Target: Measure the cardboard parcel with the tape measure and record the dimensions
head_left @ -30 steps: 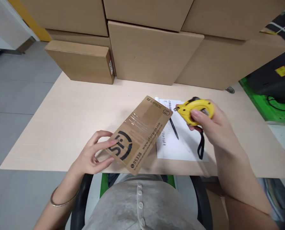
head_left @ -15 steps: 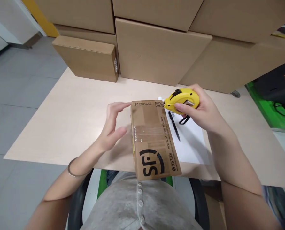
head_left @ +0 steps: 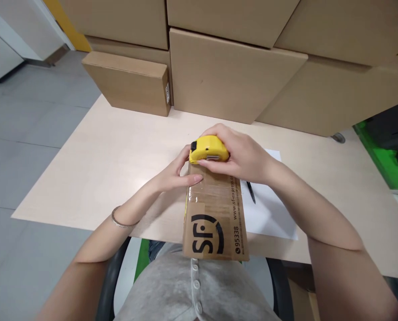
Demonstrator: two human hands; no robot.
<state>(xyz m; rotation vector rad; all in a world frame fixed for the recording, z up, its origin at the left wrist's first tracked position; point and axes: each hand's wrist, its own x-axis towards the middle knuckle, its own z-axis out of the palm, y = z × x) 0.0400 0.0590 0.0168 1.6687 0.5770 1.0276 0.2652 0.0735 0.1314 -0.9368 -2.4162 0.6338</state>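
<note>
A small brown SF Express carton [head_left: 214, 218] lies lengthwise on the pale wooden desk [head_left: 105, 156], its near end hanging over the front edge. My right hand [head_left: 242, 156] grips a yellow tape measure [head_left: 208, 150] and holds it on the carton's far end. My left hand [head_left: 177, 174] touches the carton's far left corner, fingers pinched close to the tape measure's front. Whether it holds the tape's tip is hidden.
A white sheet of paper [head_left: 272, 214] with a black pen [head_left: 251, 192] lies right of the carton. Large cardboard boxes [head_left: 232, 76] are stacked along the desk's back; a smaller flat box [head_left: 128, 82] stands at back left. Grey floor lies to the left.
The carton was turned from a slant to lengthwise. My right hand brought the tape measure leftward onto its far end, and my left hand moved from its near end to its far corner.
</note>
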